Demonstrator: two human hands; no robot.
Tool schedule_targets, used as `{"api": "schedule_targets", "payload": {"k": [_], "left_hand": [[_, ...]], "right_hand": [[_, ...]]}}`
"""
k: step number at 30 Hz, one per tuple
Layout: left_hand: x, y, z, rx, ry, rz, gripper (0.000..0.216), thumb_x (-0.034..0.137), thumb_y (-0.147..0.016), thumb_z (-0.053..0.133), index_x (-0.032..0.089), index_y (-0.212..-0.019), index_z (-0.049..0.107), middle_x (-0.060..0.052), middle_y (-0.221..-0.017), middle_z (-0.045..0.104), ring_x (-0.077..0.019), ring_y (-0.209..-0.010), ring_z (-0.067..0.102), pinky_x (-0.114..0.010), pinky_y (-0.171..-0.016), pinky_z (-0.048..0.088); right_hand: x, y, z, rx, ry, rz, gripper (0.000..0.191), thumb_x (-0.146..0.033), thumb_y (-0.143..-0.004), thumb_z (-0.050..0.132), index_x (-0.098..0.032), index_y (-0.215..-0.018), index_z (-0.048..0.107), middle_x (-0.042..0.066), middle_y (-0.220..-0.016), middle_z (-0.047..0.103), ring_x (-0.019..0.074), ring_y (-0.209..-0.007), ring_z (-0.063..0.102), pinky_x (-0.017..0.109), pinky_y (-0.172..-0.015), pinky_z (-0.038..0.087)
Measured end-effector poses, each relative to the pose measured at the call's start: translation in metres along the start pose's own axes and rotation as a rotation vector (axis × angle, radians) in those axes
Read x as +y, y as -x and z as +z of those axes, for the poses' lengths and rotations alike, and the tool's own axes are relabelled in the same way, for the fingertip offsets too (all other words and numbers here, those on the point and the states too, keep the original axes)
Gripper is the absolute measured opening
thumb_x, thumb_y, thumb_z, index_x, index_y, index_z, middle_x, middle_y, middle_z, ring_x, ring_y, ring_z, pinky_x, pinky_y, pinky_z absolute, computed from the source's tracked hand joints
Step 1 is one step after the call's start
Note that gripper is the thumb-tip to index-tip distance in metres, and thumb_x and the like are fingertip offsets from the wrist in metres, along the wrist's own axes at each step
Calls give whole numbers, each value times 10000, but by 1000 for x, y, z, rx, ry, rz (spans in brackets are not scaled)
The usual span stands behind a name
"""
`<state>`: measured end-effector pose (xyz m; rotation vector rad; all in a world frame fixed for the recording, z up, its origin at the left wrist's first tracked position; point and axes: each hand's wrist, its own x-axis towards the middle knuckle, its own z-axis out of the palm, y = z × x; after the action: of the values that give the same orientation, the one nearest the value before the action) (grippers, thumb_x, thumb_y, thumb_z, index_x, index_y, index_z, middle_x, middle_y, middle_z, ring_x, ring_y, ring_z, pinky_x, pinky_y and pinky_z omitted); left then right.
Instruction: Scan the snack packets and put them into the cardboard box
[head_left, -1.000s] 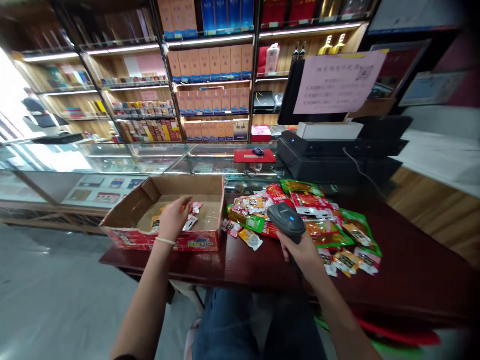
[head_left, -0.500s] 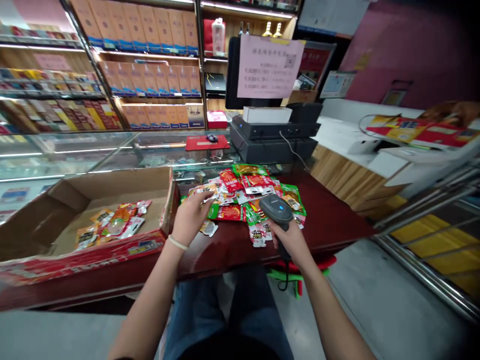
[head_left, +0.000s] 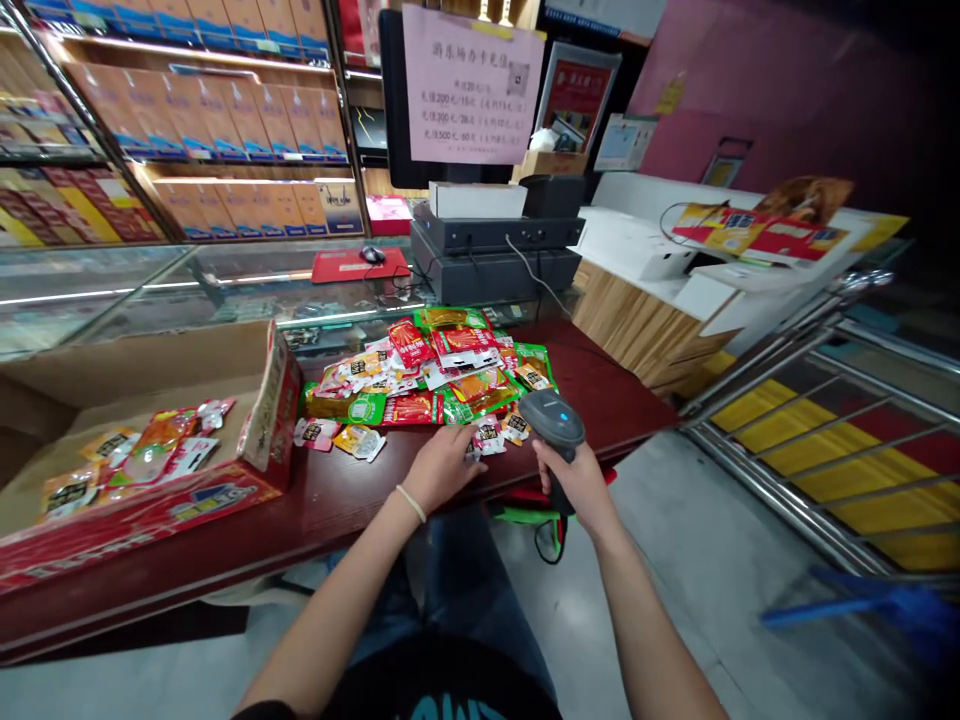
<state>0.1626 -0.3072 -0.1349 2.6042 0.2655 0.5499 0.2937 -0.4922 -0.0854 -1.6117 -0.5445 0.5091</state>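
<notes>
The table [head_left: 615, 392] is found to bear all the things in use, their places being given here from the pile [head_left: 427, 370] of bright packets. Behind the pile a till [head_left: 495, 272] is seen; just to its left an open box [head_left: 255, 482] is set, in which a few packets [head_left: 157, 450] are held. Near the pile's right front corner, the scanner [head_left: 553, 418] is gripped by its handle in the right hand [head_left: 581, 483], the fingers being wrapped around it. The left hand [head_left: 444, 468] is lowered, palm down, at the pile's front edge, near a small pink-and-white packet [head_left: 489, 436]; whether anything is pinched there cannot be told, the grip being partly hidden. The step in hand is judged to be the picking of one packet from the pile for the scanner. By that judgement, a single packet needs to be pinched, lifted clear of its neighbours and turned towards the scanner's head.
</notes>
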Motion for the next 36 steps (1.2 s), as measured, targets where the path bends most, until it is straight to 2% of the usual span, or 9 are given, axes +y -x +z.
{"api": "schedule_targets", "payload": {"k": [3, 12, 15, 17, 19, 23, 28, 32, 36], "left_hand": [[-2, 22, 2, -6, -22, 27, 560, 404, -805, 753, 171, -1272, 550, -162, -1311, 587, -321, -1236, 546, -465, -1062, 456], [-19, 61, -26, -110, -20, 51, 431, 371, -806, 755, 215, -1167, 579, -130, -1215, 635, -296, -1175, 588, -445, -992, 496], [-23, 68, -36, -142, 39, 82, 365, 343, -866, 687, 241, -1206, 601, -112, -1207, 672, -263, -1143, 632, -392, -980, 504], [-28, 68, -44, -126, 69, 41, 295, 347, -937, 584, 265, -1218, 623, -87, -1164, 709, -225, -1047, 685, -334, -927, 519], [-36, 63, -51, -61, 59, -55, 262, 361, -970, 521, 267, -1169, 663, -74, -1062, 744, -207, -922, 717, -298, -856, 527], [-56, 40, -64, 163, 170, -258, 224, 387, -924, 584, 233, -1010, 722, -66, -919, 754, -205, -798, 710, -283, -755, 535], [-85, 7, -74, 574, 782, -573, 394, 491, -858, 628, 148, -1037, 703, -21, -798, 679, -126, -576, 584, -252, -522, 537], [-105, -6, -71, 706, 1172, -618, 415, 445, -789, 730, 146, -1070, 666, -18, -856, 671, -118, -677, 621, -277, -626, 596], [-114, -5, -66, 708, 1382, -568, 468, 279, -722, 813, 163, -1137, 633, -61, -1067, 707, -141, -874, 690, -310, -841, 594]], "right_hand": [[3, 2, -2, -12, 5, 18, 433, -592, -752, 747, -223, -732, 522, -58, -460, 514, 124, -373, 464, 251, -408, 405], [-2, 2, 19, -90, -17, -26, 385, -541, -792, 722, -218, -736, 520, -60, -460, 511, 114, -372, 462, 237, -409, 400], [-3, 3, 26, -127, -4, -39, 380, -529, -803, 713, -216, -718, 515, -55, -461, 509, 115, -381, 465, 238, -417, 403], [-4, 3, 31, -135, 14, -45, 376, -523, -813, 704, -217, -707, 514, -50, -462, 513, 118, -386, 471, 241, -420, 407], [-6, 2, 37, -138, 30, -49, 375, -522, -816, 700, -219, -697, 513, -47, -453, 512, 121, -380, 470, 243, -415, 403], [-17, -2, 50, -152, 46, -60, 390, -549, -775, 719, -230, -686, 514, -48, -415, 494, 128, -354, 454, 254, -399, 400], [-28, -5, 64, -163, 39, -86, 426, -592, -722, 734, -239, -676, 500, -45, -409, 497, 132, -339, 455, 259, -384, 397], [-27, -11, 74, -172, 44, -96, 434, -599, -726, 724, -240, -673, 486, -45, -410, 496, 131, -330, 460, 257, -375, 398], [-24, -20, 91, -171, 17, -106, 411, -584, -726, 730, -232, -745, 519, -51, -428, 503, 132, -326, 461, 254, -356, 404]]}}
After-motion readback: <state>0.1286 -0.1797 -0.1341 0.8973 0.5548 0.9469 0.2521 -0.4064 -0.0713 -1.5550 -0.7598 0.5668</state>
